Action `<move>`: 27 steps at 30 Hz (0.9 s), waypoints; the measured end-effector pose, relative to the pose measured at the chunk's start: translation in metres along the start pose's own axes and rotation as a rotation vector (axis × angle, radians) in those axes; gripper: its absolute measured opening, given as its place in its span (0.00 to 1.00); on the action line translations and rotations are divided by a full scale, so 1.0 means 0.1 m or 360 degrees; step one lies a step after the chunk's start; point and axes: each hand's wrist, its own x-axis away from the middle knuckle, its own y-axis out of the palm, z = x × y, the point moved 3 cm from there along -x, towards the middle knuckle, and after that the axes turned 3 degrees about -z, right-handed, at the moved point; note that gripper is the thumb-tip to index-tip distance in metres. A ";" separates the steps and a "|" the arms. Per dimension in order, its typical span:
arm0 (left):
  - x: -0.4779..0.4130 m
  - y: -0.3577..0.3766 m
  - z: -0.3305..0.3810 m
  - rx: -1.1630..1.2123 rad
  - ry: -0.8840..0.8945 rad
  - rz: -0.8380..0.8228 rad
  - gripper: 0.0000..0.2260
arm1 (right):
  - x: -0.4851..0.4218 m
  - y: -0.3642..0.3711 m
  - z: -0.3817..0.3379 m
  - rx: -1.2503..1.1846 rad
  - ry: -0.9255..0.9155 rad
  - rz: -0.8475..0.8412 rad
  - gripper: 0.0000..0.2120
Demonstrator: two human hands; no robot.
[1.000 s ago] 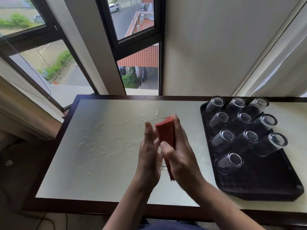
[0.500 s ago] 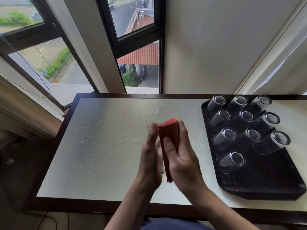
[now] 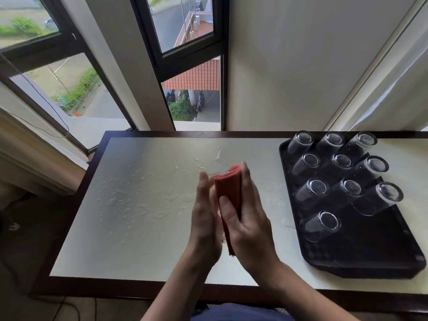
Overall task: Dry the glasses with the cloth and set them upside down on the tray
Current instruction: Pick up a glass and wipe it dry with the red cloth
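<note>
A clear glass (image 3: 216,174) is held between my two hands above the middle of the table; only a thin line of its rim shows. My left hand (image 3: 205,218) holds it from the left, one finger pointing straight away from me. My right hand (image 3: 249,218) grips a folded red cloth (image 3: 228,191) against the glass, thumb curled over the cloth. On a black tray (image 3: 370,251) at the right, several glasses (image 3: 320,225) stand upside down in rows.
The white table top (image 3: 139,205) has a dark wooden border and is speckled with water drops on its left and middle. Windows (image 3: 185,24) and a wall stand right behind the table. The tray's near end holds no glasses.
My right hand has shifted the cloth a little over the glass, covering more of its rim. Both hands stay in about the same place over the table.
</note>
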 end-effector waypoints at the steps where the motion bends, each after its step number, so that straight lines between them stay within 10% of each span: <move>1: 0.01 0.01 -0.01 0.0043 -0.0004 -0.0035 0.29 | 0.03 0.00 0.00 0.0026 -0.0023 -0.0003 0.34; 6: -0.02 0.00 -0.07 0.0050 -0.0015 -0.0006 0.46 | -0.14 -0.03 0.08 -0.0049 0.0042 -0.0058 0.32; 27: -0.02 -0.11 -0.03 0.0042 0.0060 -0.0006 0.34 | -0.19 -0.02 0.02 -0.0092 0.0055 -0.0129 0.28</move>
